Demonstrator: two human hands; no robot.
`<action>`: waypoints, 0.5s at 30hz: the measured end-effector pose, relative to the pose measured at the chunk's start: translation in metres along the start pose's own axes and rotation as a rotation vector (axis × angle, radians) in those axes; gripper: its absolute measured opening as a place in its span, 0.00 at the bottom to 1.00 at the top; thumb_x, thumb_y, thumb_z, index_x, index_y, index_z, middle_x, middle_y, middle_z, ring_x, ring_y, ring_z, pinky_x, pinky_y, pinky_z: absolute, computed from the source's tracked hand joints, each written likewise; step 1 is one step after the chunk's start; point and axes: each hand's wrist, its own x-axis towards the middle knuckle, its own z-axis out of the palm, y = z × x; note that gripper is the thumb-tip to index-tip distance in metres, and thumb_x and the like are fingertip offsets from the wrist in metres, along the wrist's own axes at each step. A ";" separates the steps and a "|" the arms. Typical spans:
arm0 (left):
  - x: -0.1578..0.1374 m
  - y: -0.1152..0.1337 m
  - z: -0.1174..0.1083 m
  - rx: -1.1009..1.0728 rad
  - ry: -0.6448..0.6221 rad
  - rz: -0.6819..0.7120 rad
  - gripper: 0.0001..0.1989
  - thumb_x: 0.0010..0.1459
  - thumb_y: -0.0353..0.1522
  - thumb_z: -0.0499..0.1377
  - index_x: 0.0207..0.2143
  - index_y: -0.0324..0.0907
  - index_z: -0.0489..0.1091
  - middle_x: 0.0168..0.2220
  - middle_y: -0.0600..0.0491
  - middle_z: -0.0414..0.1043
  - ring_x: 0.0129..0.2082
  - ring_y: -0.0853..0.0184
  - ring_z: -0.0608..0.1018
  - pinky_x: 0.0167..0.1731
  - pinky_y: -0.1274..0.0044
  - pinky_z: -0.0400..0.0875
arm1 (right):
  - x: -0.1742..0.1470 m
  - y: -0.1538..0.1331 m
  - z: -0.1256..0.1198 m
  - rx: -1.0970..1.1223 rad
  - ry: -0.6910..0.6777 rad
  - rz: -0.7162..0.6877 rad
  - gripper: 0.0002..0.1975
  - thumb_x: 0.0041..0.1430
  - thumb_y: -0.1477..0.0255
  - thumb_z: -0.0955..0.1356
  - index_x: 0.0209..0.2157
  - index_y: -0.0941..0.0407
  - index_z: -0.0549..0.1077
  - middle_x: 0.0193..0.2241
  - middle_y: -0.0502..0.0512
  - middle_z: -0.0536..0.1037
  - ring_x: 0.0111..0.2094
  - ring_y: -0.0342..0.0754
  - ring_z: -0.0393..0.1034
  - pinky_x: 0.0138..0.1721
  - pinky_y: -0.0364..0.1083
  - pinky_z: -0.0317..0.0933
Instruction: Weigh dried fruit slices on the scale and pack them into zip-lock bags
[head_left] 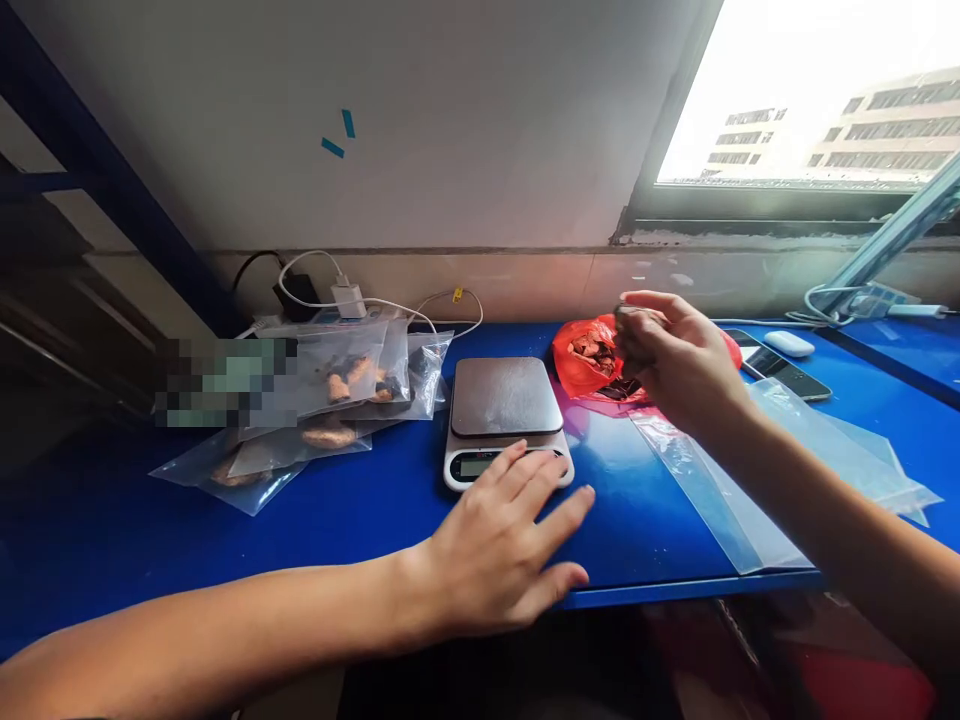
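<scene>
A white digital kitchen scale (507,395) with a bare steel plate stands in the middle of the blue table. My left hand (510,530) is over its front panel, fingers spread, the fingertips at the display and buttons; I cannot tell whether they touch. To the right, my right hand (679,355) is raised with its fingers closed on a dark greyish chunk (631,340), partly hidden by the fingers. Behind and below that hand lies an open red plastic bag (574,365) with brown, bark-like pieces (592,352) inside.
Several clear zip bags (330,400) holding brown pieces are piled at left. Flat zip bags (780,490) lie at right, near a phone (795,372) and a white oval case (789,344). A charger (347,300) and cables run along the wall.
</scene>
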 end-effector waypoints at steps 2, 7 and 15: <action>0.001 -0.001 0.000 0.032 -0.025 -0.067 0.28 0.64 0.45 0.51 0.59 0.36 0.63 0.57 0.39 0.66 0.58 0.51 0.67 0.59 0.57 0.59 | -0.011 0.000 0.021 -0.034 -0.078 -0.028 0.14 0.56 0.65 0.69 0.43 0.53 0.69 0.30 0.50 0.71 0.26 0.39 0.65 0.21 0.39 0.60; 0.003 -0.001 0.001 0.047 -0.031 -0.049 0.28 0.63 0.43 0.52 0.58 0.33 0.63 0.58 0.42 0.67 0.60 0.54 0.65 0.63 0.62 0.54 | -0.028 0.019 0.048 -0.112 -0.227 -0.043 0.12 0.58 0.64 0.67 0.41 0.56 0.68 0.30 0.51 0.71 0.29 0.40 0.66 0.25 0.41 0.62; 0.009 -0.005 -0.003 0.053 -0.098 0.019 0.31 0.64 0.44 0.51 0.60 0.28 0.60 0.60 0.36 0.63 0.65 0.53 0.57 0.65 0.56 0.43 | -0.027 0.021 0.045 -0.035 -0.233 0.050 0.15 0.55 0.63 0.69 0.41 0.56 0.69 0.32 0.51 0.73 0.31 0.42 0.68 0.26 0.41 0.64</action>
